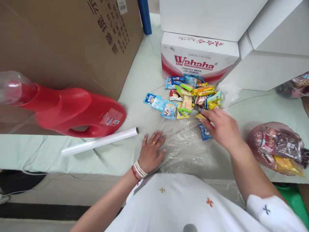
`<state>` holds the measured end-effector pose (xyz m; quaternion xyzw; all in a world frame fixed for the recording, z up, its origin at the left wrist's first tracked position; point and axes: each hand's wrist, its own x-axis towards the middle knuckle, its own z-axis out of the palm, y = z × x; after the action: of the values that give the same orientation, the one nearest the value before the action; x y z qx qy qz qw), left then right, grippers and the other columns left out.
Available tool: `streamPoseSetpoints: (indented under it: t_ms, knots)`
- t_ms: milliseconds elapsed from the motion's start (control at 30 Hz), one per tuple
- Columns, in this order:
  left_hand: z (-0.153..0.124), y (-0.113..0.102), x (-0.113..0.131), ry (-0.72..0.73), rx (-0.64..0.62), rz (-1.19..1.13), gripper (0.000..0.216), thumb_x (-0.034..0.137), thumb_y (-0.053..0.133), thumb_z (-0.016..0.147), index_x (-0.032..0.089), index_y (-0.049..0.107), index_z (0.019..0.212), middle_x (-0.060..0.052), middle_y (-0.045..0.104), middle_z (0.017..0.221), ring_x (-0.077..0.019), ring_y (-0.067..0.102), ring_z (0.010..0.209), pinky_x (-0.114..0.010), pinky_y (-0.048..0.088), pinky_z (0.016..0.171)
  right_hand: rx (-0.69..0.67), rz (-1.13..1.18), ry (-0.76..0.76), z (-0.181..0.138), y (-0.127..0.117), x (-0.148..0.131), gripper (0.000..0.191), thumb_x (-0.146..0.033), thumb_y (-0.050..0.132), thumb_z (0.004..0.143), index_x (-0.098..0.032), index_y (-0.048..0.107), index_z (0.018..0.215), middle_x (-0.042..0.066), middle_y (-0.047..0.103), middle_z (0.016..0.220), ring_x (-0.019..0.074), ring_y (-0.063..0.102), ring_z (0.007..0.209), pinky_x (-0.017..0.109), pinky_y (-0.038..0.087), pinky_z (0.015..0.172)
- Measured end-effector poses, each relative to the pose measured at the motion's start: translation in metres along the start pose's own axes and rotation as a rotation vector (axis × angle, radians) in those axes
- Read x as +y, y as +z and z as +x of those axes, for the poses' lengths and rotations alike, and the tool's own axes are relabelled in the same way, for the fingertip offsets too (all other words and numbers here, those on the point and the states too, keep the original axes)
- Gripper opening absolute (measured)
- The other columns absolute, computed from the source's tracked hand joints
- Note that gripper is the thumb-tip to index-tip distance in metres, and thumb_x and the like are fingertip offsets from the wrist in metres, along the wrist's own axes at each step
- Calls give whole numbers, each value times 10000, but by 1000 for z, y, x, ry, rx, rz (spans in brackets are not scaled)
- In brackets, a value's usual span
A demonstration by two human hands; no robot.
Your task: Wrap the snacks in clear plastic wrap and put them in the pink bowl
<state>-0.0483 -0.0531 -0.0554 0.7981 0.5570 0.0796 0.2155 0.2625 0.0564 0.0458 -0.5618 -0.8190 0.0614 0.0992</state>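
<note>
My left hand (152, 149) lies flat with fingers spread on the left edge of a clear plastic sheet (185, 145) spread on the pale green table. My right hand (220, 125) reaches over the sheet's far side and pinches a small yellow snack packet (201, 116). A blue snack packet (204, 132) lies just under that hand. A pile of small snack packets (185, 96) sits beyond the sheet, in front of a Wahaha water carton (198, 59).
A roll of cling film (98, 141) lies left of my left hand, with a red detergent jug (72, 111) on its side behind it. A big cardboard box (67, 42) stands far left, white boxes (265, 48) far right. A wrapped bowl of snacks (277, 148) sits right.
</note>
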Motion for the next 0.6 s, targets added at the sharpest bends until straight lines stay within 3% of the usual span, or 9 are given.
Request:
streamPoseSetpoints:
  t_ms: [100,167,233,333,467,533,600]
  knots:
    - [-1,4,9,-64,33,41,520,339,357,1029,249,478,1526,-112,424,1629,-306,358,1529,-664,98,1247,-88,-3,-557,82,26,-42,349,-123,483,984,-196,681,1261,129,683,1256,297,511,1276,460,403,1057]
    - [-3,7,13,-73,35,84,552,410,408,1022,248,449,1548,-128,401,1638,-329,363,1524,-688,77,1240,-196,-56,-751,121,55,-64,372,-79,474,969,-195,688,1251,105,660,1338,296,416,1408,529,287,1156]
    - [-8,9,14,-76,39,126,672,491,511,972,231,398,1581,-158,358,1652,-368,354,1523,-712,49,1230,-299,-132,-842,145,78,-77,352,-83,457,978,-190,710,1198,90,684,1296,279,389,1445,550,216,1191]
    - [-15,12,13,-79,52,148,788,553,570,925,209,359,1602,-181,337,1655,-395,343,1523,-717,27,1229,-291,-171,-828,154,75,-78,361,-86,429,984,-145,703,1211,127,698,1231,278,407,1431,553,187,1200]
    - [-19,15,10,-69,75,117,806,591,546,929,192,356,1603,-182,338,1654,-387,343,1524,-701,-3,1236,-132,-71,-598,125,18,-61,540,-169,597,913,-101,534,1445,190,598,1351,345,435,1372,550,268,1157]
    - [-19,16,9,-61,85,107,801,597,533,934,184,364,1598,-182,333,1655,-383,341,1525,-698,-18,1237,-188,-28,-483,94,-6,-56,709,-256,703,862,-111,457,1511,197,578,1337,361,504,1276,494,382,1069]
    - [-19,17,8,-52,94,107,789,597,524,939,181,374,1593,-180,334,1655,-381,339,1527,-700,-24,1235,-353,-4,-431,57,-10,-58,732,-325,749,847,-141,475,1500,175,603,1268,339,577,1161,433,449,972]
